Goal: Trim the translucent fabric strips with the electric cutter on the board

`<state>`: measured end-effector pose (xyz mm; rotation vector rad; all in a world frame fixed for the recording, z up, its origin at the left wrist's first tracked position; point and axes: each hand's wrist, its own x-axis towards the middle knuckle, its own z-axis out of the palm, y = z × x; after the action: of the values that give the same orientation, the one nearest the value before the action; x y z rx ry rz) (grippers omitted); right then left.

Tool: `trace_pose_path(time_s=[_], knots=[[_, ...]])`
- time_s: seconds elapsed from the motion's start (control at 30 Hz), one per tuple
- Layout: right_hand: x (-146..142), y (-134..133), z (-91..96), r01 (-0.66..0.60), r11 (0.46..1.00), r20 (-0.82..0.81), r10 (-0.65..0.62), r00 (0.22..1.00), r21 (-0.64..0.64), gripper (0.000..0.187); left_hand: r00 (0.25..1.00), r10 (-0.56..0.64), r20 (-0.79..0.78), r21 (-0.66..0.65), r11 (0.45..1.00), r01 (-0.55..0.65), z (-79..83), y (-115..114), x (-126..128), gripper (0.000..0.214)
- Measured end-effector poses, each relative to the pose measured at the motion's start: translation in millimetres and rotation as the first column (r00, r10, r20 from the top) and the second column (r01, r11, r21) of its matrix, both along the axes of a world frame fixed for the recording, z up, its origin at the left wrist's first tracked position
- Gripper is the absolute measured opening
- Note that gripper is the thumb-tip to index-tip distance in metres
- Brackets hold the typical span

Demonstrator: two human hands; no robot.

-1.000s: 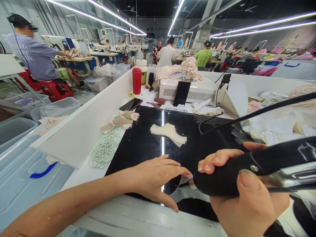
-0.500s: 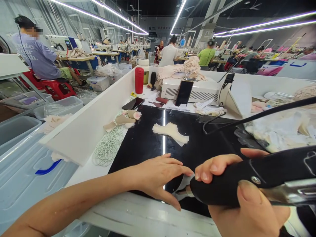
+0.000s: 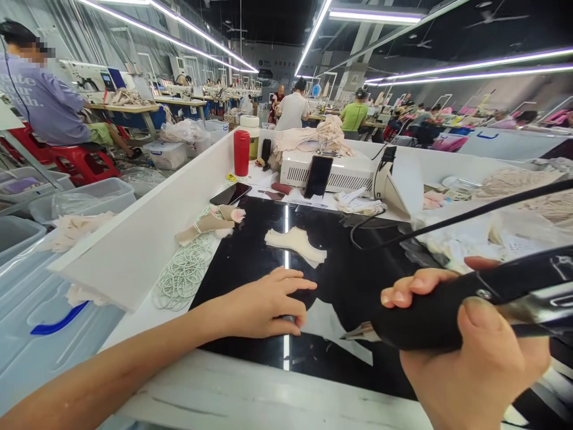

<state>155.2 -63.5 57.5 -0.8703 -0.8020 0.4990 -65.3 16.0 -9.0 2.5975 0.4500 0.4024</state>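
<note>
My left hand (image 3: 268,304) is low over the black work surface (image 3: 242,257), index finger stretched out, thumb and another finger pinched together at the left edge of a thin white fabric piece (image 3: 329,322). My right hand (image 3: 478,352) is wrapped round a thick black hand tool (image 3: 425,319) with a metal lever on its side. Its pointed metal tip (image 3: 362,332) is over the right part of that white piece; whether it touches cannot be told. Beyond my left hand lies a cream shaped pad piece (image 3: 296,242), apart from both hands.
White side walls (image 3: 134,245) enclose the table. A heap of pale green elastic loops (image 3: 183,275) lies left, near a phone (image 3: 230,193) and a red bottle (image 3: 241,153). A black cable (image 3: 447,215) crosses the right side before bagged white pieces (image 3: 487,233). Several people sit at machines beyond.
The tool in my right hand has moved right, uncovering its tip. My left hand has shifted left and drawn thumb and fingers in, exposing the white piece. The view has turned slightly right.
</note>
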Motion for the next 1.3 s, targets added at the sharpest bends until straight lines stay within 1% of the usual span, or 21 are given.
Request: trace_pose_path(time_s=[0.07, 0.13, 0.17, 0.23, 0.27, 0.3, 0.33, 0.4, 0.47, 0.5, 0.57, 0.63, 0.7, 0.83, 1.13, 1.3], knots=[[3.9, 0.7, -0.9, 0.020, 1.000, 0.004, -0.020, 1.000, -0.003, 0.044, 0.998, 0.040, -0.041, 0.061, 0.997, -0.037, 3.7, 6.9, -6.7, 0.009], [4.9, 1.4, -2.4, 0.032, 0.999, 0.011, -0.032, 0.999, 0.011, 0.044, 0.993, 0.106, -0.059, 0.156, 0.983, -0.096, 6.2, 13.7, -12.9, 0.012], [4.5, 1.9, -3.4, 0.035, 0.999, 0.013, -0.035, 0.999, 0.020, 0.044, 0.986, 0.161, -0.051, 0.216, 0.965, -0.146, 6.9, 16.1, -15.0, 0.016], [2.5, 3.4, -6.0, 0.032, 0.998, 0.018, -0.033, 0.999, 0.046, 0.043, 0.956, 0.292, -0.002, 0.327, 0.904, -0.276, 7.3, 17.4, -16.1, 0.025], [1.1, 4.5, -7.6, 0.027, 0.998, 0.019, -0.029, 0.999, 0.056, 0.042, 0.940, 0.340, 0.032, 0.362, 0.873, -0.328, 7.3, 15.9, -14.7, 0.027], [-0.6, 5.7, -9.4, 0.023, 0.998, 0.017, -0.024, 1.000, 0.061, 0.042, 0.929, 0.364, 0.061, 0.373, 0.855, -0.360, 7.3, 12.9, -12.0, 0.026], [-2.4, 7.0, -11.3, 0.017, 0.998, 0.014, -0.018, 1.000, 0.066, 0.042, 0.928, 0.363, 0.080, 0.358, 0.859, -0.366, 7.2, 8.6, -8.2, 0.023], [-6.3, 9.6, -15.3, 0.000, 0.997, 0.008, -0.001, 1.000, 0.073, 0.042, 0.950, 0.301, 0.088, 0.263, 0.913, -0.313, 6.6, -2.3, 1.3, 0.018], [-10.1, 11.7, -19.1, -0.020, 0.996, 0.010, 0.019, 1.000, 0.083, 0.041, 0.973, 0.218, 0.076, 0.122, 0.966, -0.226, 4.8, -13.2, 10.6, 0.032], [-11.9, 12.6, -21.0, -0.032, 0.996, 0.017, 0.031, 0.999, 0.086, 0.041, 0.980, 0.187, 0.064, 0.055, 0.980, -0.190, 3.5, -17.6, 14.2, 0.041], [-14.9, 14.2, -24.8, -0.057, 0.995, 0.039, 0.054, 0.998, 0.086, 0.041, 0.987, 0.156, 0.028, -0.047, 0.987, -0.154, 0.8, -23.3, 18.2, 0.059], [-17.3, 15.7, -28.7, -0.081, 0.993, 0.065, 0.076, 0.995, 0.089, 0.040, 0.987, 0.158, -0.021, -0.101, 0.982, -0.160, -0.8, -25.1, 18.6, 0.071], [-19.1, 17.1, -32.3, -0.098, 0.991, 0.083, 0.090, 0.992, 0.092, 0.039, 0.984, 0.165, -0.066, -0.123, 0.977, -0.172, -0.6, -24.6, 16.9, 0.077], [-21.1, 18.8, -36.1, -0.108, 0.990, 0.091, 0.100, 0.991, 0.094, 0.039, 0.980, 0.163, -0.113, -0.142, 0.974, -0.178, 2.7, -22.4, 13.8, 0.078], [-23.5, 18.3, -35.1, -0.102, 0.989, 0.087, 0.092, 0.992, 0.109, 0.037, 0.982, 0.137, -0.132, -0.146, 0.977, -0.156, 7.0, -22.0, 12.1, 0.080], [-23.5, 16.7, -32.5, -0.074, 0.995, 0.075, 0.068, 0.995, 0.072, 0.037, 0.983, 0.129, -0.131, -0.157, 0.976, -0.149, 7.7, -22.3, 11.4, 0.078]])
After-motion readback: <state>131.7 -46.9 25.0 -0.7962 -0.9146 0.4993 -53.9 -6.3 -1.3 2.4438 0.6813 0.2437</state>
